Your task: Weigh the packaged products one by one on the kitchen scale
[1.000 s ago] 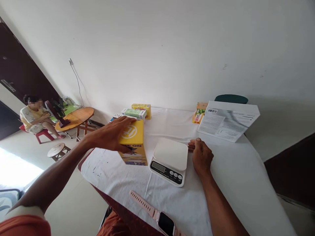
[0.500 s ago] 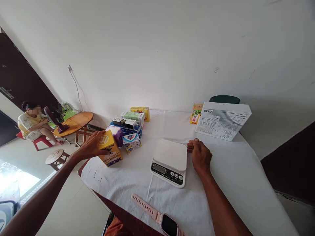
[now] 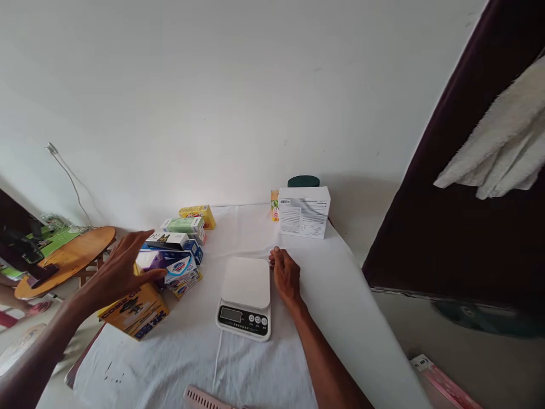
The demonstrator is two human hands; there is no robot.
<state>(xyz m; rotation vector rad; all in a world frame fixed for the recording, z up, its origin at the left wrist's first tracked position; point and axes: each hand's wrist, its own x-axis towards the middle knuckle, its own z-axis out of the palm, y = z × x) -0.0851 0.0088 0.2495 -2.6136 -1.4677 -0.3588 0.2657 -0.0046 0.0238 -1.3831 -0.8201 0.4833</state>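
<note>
My left hand [image 3: 121,267] hovers with fingers spread just above a yellow box [image 3: 134,311] that lies on its side at the table's left edge. It reaches toward a pile of small cartons [image 3: 176,255] behind the box. My right hand [image 3: 284,274] rests on the white tablecloth [image 3: 323,295] with its fingers curled in, right beside a white kitchen scale [image 3: 246,295]. Nothing shows inside that hand.
A white printed box [image 3: 303,211] and an orange carton [image 3: 275,204] stand at the far edge by the wall. A pink watch strap [image 3: 204,399] lies at the near edge. A round wooden table [image 3: 68,258] stands left, a dark door right.
My left hand moved the yellow box leftward, laid it on its side at the table's left edge and let go. The view swung to the right. My right hand stayed by the scale.
</note>
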